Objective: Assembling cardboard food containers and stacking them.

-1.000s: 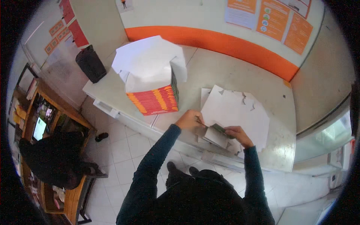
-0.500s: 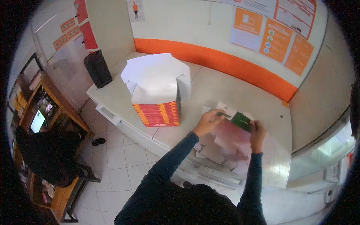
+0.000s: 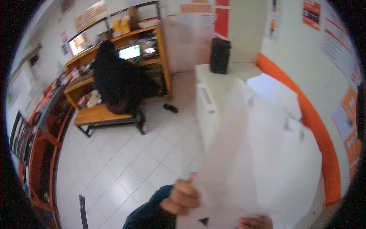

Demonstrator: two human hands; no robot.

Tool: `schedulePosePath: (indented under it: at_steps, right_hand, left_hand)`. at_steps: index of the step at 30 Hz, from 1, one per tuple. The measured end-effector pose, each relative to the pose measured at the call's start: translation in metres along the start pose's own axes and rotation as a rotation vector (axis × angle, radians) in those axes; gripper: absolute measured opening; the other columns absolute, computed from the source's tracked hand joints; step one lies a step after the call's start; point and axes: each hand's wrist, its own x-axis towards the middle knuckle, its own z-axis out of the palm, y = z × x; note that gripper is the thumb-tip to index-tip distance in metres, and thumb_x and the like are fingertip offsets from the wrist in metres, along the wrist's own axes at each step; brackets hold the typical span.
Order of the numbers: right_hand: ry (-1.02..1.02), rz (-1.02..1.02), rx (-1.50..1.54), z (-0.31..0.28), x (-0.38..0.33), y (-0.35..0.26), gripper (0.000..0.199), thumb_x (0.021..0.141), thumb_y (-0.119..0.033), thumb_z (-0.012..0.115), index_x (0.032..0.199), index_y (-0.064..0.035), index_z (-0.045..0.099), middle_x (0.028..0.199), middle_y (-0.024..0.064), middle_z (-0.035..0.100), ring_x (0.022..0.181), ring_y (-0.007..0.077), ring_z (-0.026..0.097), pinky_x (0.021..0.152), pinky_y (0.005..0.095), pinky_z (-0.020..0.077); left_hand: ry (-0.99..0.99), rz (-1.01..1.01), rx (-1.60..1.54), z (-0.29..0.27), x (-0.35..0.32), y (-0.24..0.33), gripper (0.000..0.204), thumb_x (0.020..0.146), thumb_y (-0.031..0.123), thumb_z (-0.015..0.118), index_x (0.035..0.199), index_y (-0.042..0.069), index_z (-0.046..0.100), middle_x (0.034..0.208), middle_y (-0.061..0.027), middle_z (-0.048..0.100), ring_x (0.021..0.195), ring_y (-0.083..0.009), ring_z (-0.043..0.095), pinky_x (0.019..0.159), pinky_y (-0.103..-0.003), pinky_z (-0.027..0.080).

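Note:
A large whitish sheet [image 3: 228, 168], smeared by motion, rises in front of me and covers much of the counter. Its lower part bears a small black triangle. My left hand [image 3: 182, 197] grips the sheet's left edge with curled fingers. At the bottom edge of the view, my right hand [image 3: 256, 222] is closed on the lower right of the sheet, only partly in view. White carton flaps [image 3: 276, 93] stick up beyond the sheet. The rest of the carton is hard to separate from the blurred white.
A black upright case [image 3: 220, 55] stands on the white counter's [image 3: 204, 71] far end. At a wooden desk [image 3: 166, 61] with a lit screen [image 3: 129, 52], a person in dark clothes [image 3: 116, 78] sits on a bench [image 3: 100, 115]. Black footwear [image 3: 170, 108] lies on the tiled floor.
The view has swung left, toward the desk. My hands have left the dark green piece above the loose papers and now hold the whitish sheet, raised close in front of me.

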Motion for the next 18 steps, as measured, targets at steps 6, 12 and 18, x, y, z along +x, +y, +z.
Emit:
schedulePosePath:
  at_steps: [6,12,18]
  right_hand:
    - [-0.418,0.698,0.729,0.099,0.036,0.093,0.015,0.081,-0.015,0.060,0.083,-0.0006,0.064,0.072,0.0073,0.059,0.066,0.0179,0.058,0.060,0.0264,0.0469]
    - [-0.413,0.867,0.982,0.215,0.013,0.112,0.022,0.079,-0.007,0.064,0.097,-0.0012,0.053,0.079,0.0082,0.064,0.080,0.0132,0.061,0.070,0.0249,0.0469]
    - [-0.722,0.614,0.847,0.240,-0.007,0.109,0.028,0.081,-0.012,0.064,0.102,-0.0036,0.049,0.079,0.0127,0.066,0.074,0.0177,0.064,0.067,0.0277,0.0460]
  left_hand:
    - [-0.234,-0.855,-0.382,-0.069,0.036,-0.039,0.018,0.071,0.005,0.062,0.067,0.014,0.047,0.063,0.0023,0.049,0.072,-0.0172,0.048,0.076,-0.039,0.041]
    - [-0.594,-1.165,0.254,-0.136,0.030,-0.027,0.018,0.064,0.006,0.072,0.073,0.005,0.057,0.069,-0.0084,0.055,0.068,-0.0213,0.054,0.057,-0.028,0.045]
    - [-1.290,-1.236,0.526,-0.143,0.017,-0.010,0.014,0.064,0.010,0.071,0.076,0.011,0.065,0.072,-0.0007,0.058,0.062,-0.0180,0.054,0.064,-0.031,0.037]
